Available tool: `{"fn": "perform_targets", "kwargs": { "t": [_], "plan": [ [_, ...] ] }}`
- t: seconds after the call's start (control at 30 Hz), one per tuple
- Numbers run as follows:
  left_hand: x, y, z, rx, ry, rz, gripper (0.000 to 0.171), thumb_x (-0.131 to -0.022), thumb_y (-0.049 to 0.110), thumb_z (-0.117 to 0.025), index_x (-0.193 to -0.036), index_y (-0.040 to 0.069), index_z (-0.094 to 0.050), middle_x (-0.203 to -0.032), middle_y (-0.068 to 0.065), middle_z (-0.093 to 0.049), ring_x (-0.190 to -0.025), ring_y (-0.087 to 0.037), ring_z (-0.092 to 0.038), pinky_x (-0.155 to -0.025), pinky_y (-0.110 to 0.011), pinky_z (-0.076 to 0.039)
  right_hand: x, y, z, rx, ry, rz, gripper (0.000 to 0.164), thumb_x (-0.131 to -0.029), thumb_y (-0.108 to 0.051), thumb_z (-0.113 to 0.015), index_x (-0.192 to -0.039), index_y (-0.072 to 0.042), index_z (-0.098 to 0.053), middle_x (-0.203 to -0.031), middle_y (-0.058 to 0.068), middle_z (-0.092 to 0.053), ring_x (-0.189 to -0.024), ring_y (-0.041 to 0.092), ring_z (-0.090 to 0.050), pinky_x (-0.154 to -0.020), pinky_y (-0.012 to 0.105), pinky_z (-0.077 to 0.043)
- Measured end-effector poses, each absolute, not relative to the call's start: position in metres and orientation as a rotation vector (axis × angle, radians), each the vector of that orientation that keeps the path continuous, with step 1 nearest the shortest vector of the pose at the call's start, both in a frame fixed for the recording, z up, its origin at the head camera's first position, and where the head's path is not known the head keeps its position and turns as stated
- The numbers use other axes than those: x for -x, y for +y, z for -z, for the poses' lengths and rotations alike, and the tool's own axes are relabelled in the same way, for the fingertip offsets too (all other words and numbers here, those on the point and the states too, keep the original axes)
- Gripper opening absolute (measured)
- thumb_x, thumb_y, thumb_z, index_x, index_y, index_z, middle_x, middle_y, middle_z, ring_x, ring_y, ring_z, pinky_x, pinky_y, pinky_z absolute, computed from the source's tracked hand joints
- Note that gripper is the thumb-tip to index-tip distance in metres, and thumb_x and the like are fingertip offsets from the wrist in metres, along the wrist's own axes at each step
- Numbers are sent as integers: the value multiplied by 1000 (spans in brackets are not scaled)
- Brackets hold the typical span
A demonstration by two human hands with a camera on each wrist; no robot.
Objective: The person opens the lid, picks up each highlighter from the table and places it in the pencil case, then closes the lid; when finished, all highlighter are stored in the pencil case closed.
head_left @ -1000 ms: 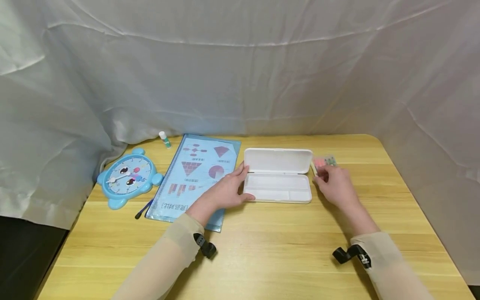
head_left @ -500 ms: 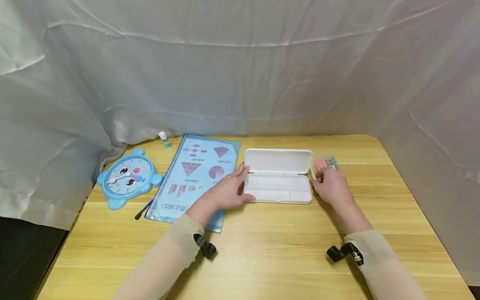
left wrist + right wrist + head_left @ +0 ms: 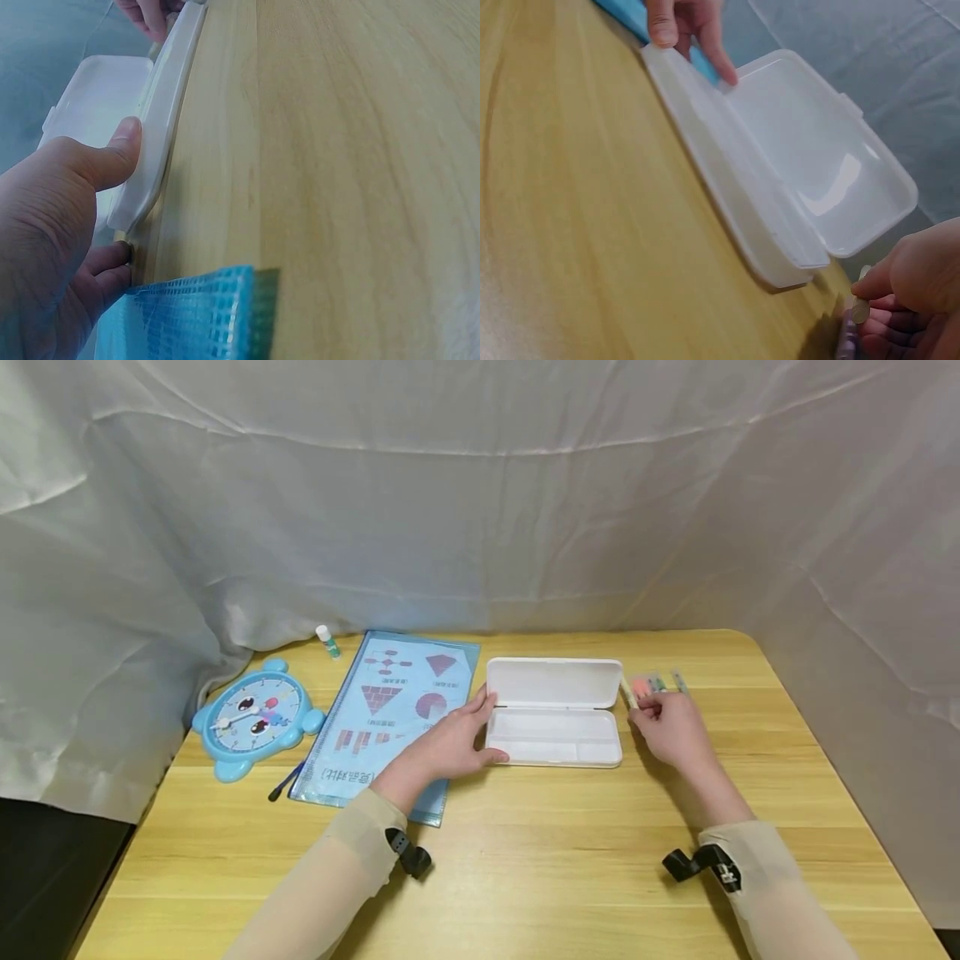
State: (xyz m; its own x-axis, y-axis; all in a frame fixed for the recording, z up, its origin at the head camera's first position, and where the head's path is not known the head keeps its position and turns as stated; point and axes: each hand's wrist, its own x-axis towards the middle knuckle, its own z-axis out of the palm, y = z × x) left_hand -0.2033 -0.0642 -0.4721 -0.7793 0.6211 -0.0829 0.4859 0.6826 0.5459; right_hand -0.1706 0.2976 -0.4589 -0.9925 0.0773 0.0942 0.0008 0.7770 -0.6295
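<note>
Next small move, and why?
Probably lift the pale stick over into the white case: the right hand pinches it just beside the case, which lies open and empty, and the left hand grips the opposite end.

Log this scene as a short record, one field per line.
Left hand: touches the left end of the white case
Right hand: pinches a pale stick beside the case's right end
Case: lid raised, base divided inside
Left of case: blue folder, toy clock, glue stick, dark-tipped stick
Near right hand: small coloured items, partly hidden
Surface: wood-grain table
</note>
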Motion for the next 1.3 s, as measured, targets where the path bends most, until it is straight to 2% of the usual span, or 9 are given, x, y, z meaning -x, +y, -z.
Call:
{"fn": "perform_targets", "kwargs": {
  "t": [0.23, 0.47, 0.67, 0.73, 0.9, 1.1, 1.3],
  "plan": [
    [202, -64, 471, -891, 2638, -744, 106, -96, 49, -77, -169, 3, -15, -174, -17, -5, -156, -36, -25, -123, -43, -30, 167, 303, 447, 108, -2856, -1082, 29, -104, -12, -65, -115, 14, -71, -96, 23, -72, -84, 30, -66, -68, 32, -53],
    [202, -64, 470, -890, 2636, -733, 106, -96, 50, -77, -169, 4, -14, -174, -17, -5, -156, -35, -25, -123, -42, -31, 163, 307, 438, 99, -2820, -1086, 36, -107, -19, -60, -119, 14, -69, -100, 25, -71, -88, 34, -66, -75, 38, -53],
    [203, -64, 471, -883, 2642, -730, 106, -96, 51, -77, -169, 4, -15, -174, -17, -6, -156, -35, -26, -123, -42, -31, 162, 312, 428, 88, -2754, -1144, 36, -108, -17, -59, -122, 16, -67, -102, 25, -68, -90, 30, -61, -67, 18, -47],
    [203, -64, 472, -884, 2643, -735, 106, -96, 50, -77, -169, 4, -16, -174, -18, -7, -156, -35, -27, -122, -43, -32, 161, 314, 426, 83, -2725, -1155, 37, -108, -17, -58, -123, 16, -66, -103, 25, -67, -91, 29, -60, -68, 15, -45],
    [203, -64, 472, -888, 2643, -739, 106, -96, 50, -77, -169, 4, -16, -174, -17, -6, -156, -35, -27, -122, -42, -32, 159, 313, 417, 74, -2660, -1211, 37, -109, -17, -57, -126, 16, -64, -108, 26, -65, -97, 29, -57, -73, 14, -45],
    [203, -65, 473, -892, 2643, -750, 106, -96, 49, -78, -169, 5, -15, -174, -16, -7, -155, -34, -27, -122, -42, -32, 156, 306, 405, 66, -2627, -1220, 34, -109, -17, -59, -126, 12, -65, -108, 21, -64, -96, 23, -55, -74, 15, -45],
    [204, -65, 473, -901, 2641, -756, 106, -96, 50, -77, -169, 4, -15, -174, -16, -6, -155, -34, -28, -122, -42, -33, 154, 293, 397, -55, -2562, -1195, 26, -106, -9, -63, -121, 12, -67, -104, 21, -67, -94, 22, -58, -76, 14, -45]
  ]
}}
